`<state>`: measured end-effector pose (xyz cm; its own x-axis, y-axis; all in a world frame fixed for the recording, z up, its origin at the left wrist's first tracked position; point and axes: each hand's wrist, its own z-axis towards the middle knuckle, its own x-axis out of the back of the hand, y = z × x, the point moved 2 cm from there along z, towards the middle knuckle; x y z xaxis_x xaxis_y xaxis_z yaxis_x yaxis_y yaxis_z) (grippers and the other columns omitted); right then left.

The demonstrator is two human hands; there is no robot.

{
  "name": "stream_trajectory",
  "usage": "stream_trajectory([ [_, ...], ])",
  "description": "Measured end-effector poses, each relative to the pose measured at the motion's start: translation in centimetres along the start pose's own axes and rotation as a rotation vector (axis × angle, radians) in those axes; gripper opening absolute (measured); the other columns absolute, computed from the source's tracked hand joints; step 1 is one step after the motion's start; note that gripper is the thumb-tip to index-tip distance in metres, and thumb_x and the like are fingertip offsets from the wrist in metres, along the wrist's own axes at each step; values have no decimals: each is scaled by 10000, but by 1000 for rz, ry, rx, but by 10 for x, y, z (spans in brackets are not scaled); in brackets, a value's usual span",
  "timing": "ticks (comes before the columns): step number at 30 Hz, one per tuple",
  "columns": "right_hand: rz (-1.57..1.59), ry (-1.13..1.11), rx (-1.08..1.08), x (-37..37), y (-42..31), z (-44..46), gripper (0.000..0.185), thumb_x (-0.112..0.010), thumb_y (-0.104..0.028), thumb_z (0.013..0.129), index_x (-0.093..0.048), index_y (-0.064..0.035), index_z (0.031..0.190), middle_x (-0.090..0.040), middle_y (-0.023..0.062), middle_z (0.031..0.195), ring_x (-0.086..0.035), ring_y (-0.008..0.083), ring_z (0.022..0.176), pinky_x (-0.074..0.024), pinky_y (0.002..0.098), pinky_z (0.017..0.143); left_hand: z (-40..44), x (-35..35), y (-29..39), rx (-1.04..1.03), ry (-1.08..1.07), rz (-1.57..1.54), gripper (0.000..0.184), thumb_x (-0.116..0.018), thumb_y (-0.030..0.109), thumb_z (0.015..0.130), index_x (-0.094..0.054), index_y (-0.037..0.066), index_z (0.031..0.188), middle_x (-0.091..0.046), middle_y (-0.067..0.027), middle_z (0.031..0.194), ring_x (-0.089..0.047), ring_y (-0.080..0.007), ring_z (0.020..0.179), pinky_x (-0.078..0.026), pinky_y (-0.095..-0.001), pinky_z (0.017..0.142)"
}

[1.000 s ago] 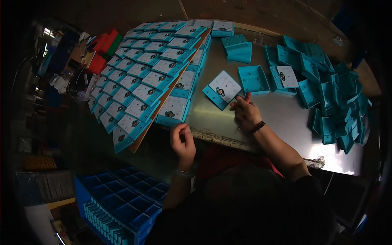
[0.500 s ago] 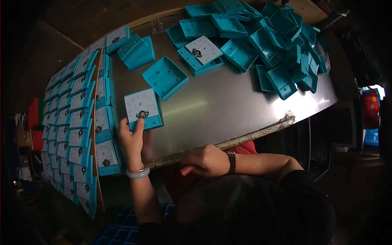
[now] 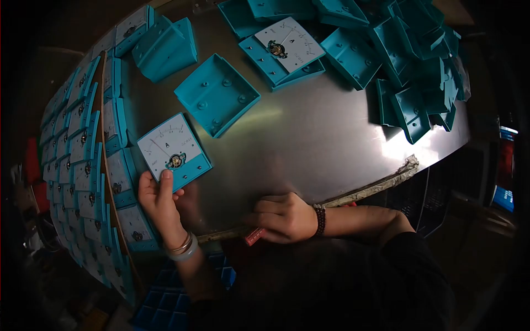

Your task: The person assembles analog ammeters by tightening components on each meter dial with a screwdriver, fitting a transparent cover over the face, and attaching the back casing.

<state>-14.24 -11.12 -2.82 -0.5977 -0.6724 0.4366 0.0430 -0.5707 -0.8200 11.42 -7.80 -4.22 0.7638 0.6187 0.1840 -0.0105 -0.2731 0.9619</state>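
Observation:
My left hand (image 3: 163,207) grips an ammeter (image 3: 190,144) by its near edge, thumb on the front. The meter has a white dial marked "A", a thin pointer, a round movement below and a teal case, and it is tilted above the metal table. At the table's near edge, my right hand (image 3: 290,219) is closed around a short red stick-like thing (image 3: 254,237) with pale markings; only one end shows. An open teal case (image 3: 216,95) lies just beyond the held meter. Another ammeter (image 3: 291,45) rests on a teal case farther back.
Many teal cases (image 3: 411,107) are piled at the back right. Stacked meters (image 3: 83,149) fill the left side beside a thin wooden board (image 3: 101,110). Two teal cases (image 3: 165,47) lean together at the back left. The table's front edge (image 3: 381,185) has worn tape.
The view has shifted closer to the table. My left hand has tilted the meter and brought it slightly nearer to me. The right hand still holds the red thing.

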Motion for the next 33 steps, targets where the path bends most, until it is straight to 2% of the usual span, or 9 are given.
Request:
stream_trajectory([
  [4, -23, 13, -25, 42, -7, 13, 298, -665, -224, 802, -598, 2, 985, -519, 129, 821, -513, 305, 741, -466, 357, 630, -29, -11, 18, 178, -230, -225, 246, -616, 215, 893, -557, 50, 1065, -652, -50, 903, -575, -112, 579, -439, -217, 449],
  [5, -27, 51, -30, 52, -1, 13, 275, -628, -248, 874, -588, 8, 966, -541, 119, 812, -525, 263, 710, -456, 324, 623, -41, -15, 20, 217, -281, -251, 265, -612, 212, 900, -537, 54, 1099, -652, -57, 897, -575, -118, 566, -442, -219, 450],
  [7, 410, 223, -397, 64, -4, 9, 278, -575, -270, 932, -574, 9, 942, -584, 93, 807, -555, 195, 704, -459, 293, 641, -63, -30, 23, 275, -334, -256, 261, -585, 202, 919, -490, 54, 1111, -641, -60, 870, -583, -139, 527, -453, -224, 445],
  [8, 425, 218, -413, 74, -2, 9, 242, -591, -230, 934, -569, 10, 944, -628, 65, 836, -587, 141, 723, -474, 270, 674, -73, -36, 18, 299, -369, -261, 254, -575, 198, 924, -477, 53, 1108, -636, -57, 858, -586, -145, 515, -456, -223, 443],
  [12, 465, 297, -419, 75, -10, 23, 164, -670, -98, 866, -599, 26, 947, -660, 72, 897, -653, 150, 809, -519, 268, 710, -92, -58, 2, 314, -402, -311, 220, -552, 184, 931, -462, 57, 1086, -615, -66, 852, -578, -148, 491, -459, -240, 398],
  [15, 369, 280, -358, 64, -15, 24, 150, -687, -72, 843, -610, 26, 928, -661, 78, 905, -668, 157, 828, -534, 269, 718, -93, -68, 4, 272, -360, -223, 212, -562, 128, 913, -445, 40, 1066, -599, -71, 858, -547, -137, 469, -433, -241, 352],
  [20, 217, 288, -296, 53, -16, 26, 177, -730, -79, 805, -601, 18, 879, -678, 85, 839, -683, 159, 768, -544, 269, 692, -95, -73, -4, 161, -328, -121, 224, -571, 92, 895, -422, 13, 1042, -580, -82, 844, -523, -135, 453, -411, -239, 327],
  [22, 186, 296, -316, 49, -17, 27, 192, -743, -92, 794, -595, 13, 856, -685, 85, 806, -686, 158, 739, -545, 267, 678, -96, -74, -4, 145, -286, -184, 270, -618, 119, 870, -406, -25, 955, -590, -125, 792, -535, -159, 412, -407, -272, 310],
  [33, 109, 278, -372, 40, -13, 33, 229, -768, -112, 767, -559, -17, 776, -684, 73, 718, -673, 137, 656, -526, 251, 606, -93, -71, -5, 146, -303, -166, 266, -607, 121, 875, -405, -30, 961, -590, -129, 790, -544, -163, 418, -416, -271, 312],
])
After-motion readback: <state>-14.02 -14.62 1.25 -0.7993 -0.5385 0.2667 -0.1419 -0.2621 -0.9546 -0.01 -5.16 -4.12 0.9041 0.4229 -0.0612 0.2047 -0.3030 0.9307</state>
